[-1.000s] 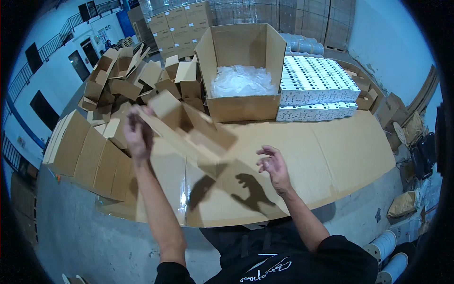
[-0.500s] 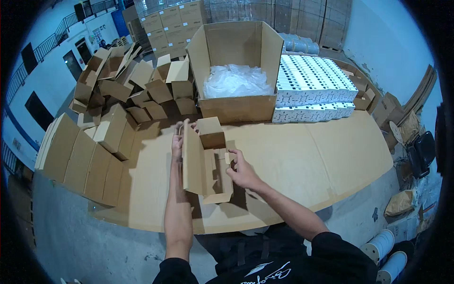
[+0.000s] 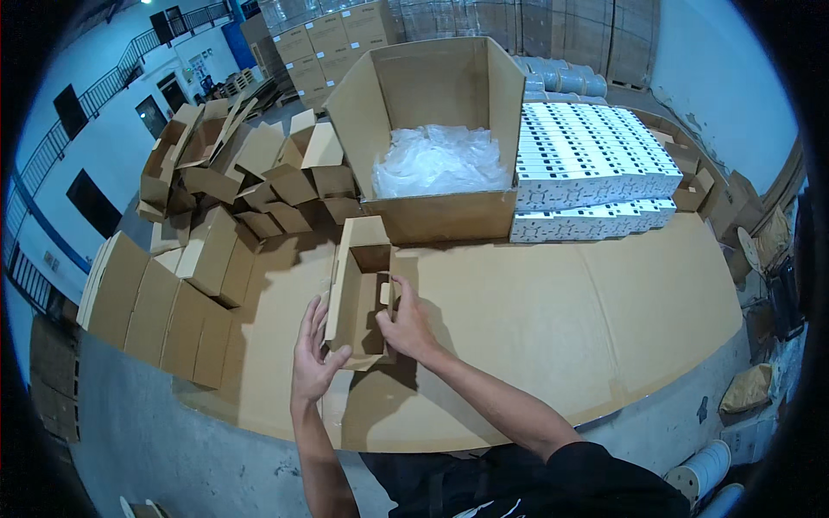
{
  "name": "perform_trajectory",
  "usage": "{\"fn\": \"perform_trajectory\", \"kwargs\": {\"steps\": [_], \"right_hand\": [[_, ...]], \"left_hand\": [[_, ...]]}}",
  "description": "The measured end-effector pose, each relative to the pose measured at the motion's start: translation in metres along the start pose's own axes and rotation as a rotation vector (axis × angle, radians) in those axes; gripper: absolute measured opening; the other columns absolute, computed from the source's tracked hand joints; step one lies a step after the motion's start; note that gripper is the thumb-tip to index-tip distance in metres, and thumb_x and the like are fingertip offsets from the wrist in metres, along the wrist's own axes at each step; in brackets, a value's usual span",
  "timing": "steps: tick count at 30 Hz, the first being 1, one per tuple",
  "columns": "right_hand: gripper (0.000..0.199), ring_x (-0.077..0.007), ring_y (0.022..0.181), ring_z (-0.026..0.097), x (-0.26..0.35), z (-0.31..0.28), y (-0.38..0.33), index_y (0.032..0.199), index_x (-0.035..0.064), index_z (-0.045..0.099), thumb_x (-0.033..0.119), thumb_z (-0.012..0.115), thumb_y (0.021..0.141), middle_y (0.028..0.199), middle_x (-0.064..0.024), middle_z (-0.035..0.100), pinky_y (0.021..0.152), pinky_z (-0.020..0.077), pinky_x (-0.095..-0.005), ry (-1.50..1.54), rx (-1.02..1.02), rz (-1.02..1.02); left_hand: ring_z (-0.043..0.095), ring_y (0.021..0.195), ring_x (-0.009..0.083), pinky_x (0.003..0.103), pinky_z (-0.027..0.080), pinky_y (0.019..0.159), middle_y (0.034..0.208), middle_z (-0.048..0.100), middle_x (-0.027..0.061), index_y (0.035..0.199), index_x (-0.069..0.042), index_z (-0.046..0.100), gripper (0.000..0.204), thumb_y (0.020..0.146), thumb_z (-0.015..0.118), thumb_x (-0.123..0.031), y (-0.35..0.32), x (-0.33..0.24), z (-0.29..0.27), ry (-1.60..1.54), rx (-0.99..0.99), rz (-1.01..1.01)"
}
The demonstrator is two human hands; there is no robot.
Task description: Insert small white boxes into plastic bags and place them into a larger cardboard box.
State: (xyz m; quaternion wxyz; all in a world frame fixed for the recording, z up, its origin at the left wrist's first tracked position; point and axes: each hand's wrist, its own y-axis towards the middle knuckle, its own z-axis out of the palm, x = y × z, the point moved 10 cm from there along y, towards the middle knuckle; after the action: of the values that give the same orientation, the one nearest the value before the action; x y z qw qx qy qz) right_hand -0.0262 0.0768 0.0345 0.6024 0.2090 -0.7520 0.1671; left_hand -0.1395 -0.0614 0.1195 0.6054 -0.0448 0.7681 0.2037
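A small brown cardboard box (image 3: 344, 298) stands in front of me on the table, its top uncovered and its far flap raised. My left hand (image 3: 314, 352) cups the box's near left side, thumb at the near corner and fingers along the outside of the raised left flap. On the opposite side, my right hand (image 3: 409, 326) grips the right wall near a small tab, the thumb reaching inside. The box's inside is partly shadowed; I make out nothing lying in it.
Behind the box stands a large carton (image 3: 445, 217) with clear plastic bags (image 3: 442, 162) inside. Stacked white patterned boxes (image 3: 596, 181) sit to its right. A pile of unfolded small cartons (image 3: 285, 173) and a row of closed brown boxes (image 3: 155, 306) occupy the left side of the cardboard-covered table (image 3: 535, 328).
My left hand has come down from the far top of the left flap to the near left corner. The box has shifted slightly left, and my right hand stays on its right wall.
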Motion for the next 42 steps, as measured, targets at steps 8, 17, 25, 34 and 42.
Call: {"fn": "perform_trajectory", "kwargs": {"steps": [8,17,25,34,42], "right_hand": [[0.071,-0.0478,0.129,0.050,0.001,-0.007,0.031,0.147,0.0048,0.031,0.017,0.063,0.085,0.142,-0.0305,0.047,0.110,0.0410,-0.0516,-0.060,-0.086,-0.148],[0.070,-0.0501,0.127,0.051,0.003,-0.007,0.053,0.150,0.0097,0.029,0.024,0.061,0.089,0.137,-0.0325,0.051,0.109,0.0404,-0.0542,-0.117,-0.079,-0.090],[0.066,-0.0510,0.121,0.055,-0.005,-0.014,0.065,0.146,0.0094,0.034,0.029,0.061,0.090,0.131,-0.0331,0.057,0.104,0.0434,-0.0548,-0.046,-0.047,-0.042],[0.074,-0.0472,0.124,0.055,-0.008,-0.013,0.060,0.144,0.0009,0.036,0.038,0.067,0.089,0.132,-0.0329,0.056,0.106,0.0441,-0.0520,-0.058,-0.056,-0.008],[0.077,-0.0329,0.100,0.061,-0.013,-0.048,0.030,0.145,0.0020,0.037,0.042,0.070,0.089,0.111,-0.0216,0.060,0.090,0.0498,-0.0442,0.014,0.019,0.089]], "left_hand": [[0.070,0.079,0.0193,0.031,0.055,0.063,0.093,0.069,0.0107,0.115,0.005,0.061,0.037,0.104,0.056,-0.030,0.011,0.070,-0.044,-0.161,-0.529,-0.463],[0.069,0.105,0.0273,0.038,0.057,0.083,0.124,0.066,0.0172,0.134,0.004,0.052,0.046,0.106,0.052,-0.033,0.044,0.095,-0.051,-0.358,-0.404,-0.351],[0.056,0.055,0.0118,0.029,0.049,0.053,0.077,0.059,-0.0004,0.109,-0.006,0.057,0.039,0.105,0.054,-0.044,0.050,0.114,-0.041,-0.498,-0.519,-0.352],[0.042,0.138,0.0237,0.038,0.037,0.112,0.159,0.033,0.0150,0.158,-0.009,0.026,0.064,0.110,0.030,-0.050,0.021,0.114,-0.029,-0.463,-0.324,-0.061],[0.057,0.106,0.0301,0.042,0.044,0.096,0.115,0.058,0.0166,0.117,0.000,0.056,0.030,0.094,0.061,-0.018,-0.074,0.031,0.064,0.329,-0.239,0.111]]}}
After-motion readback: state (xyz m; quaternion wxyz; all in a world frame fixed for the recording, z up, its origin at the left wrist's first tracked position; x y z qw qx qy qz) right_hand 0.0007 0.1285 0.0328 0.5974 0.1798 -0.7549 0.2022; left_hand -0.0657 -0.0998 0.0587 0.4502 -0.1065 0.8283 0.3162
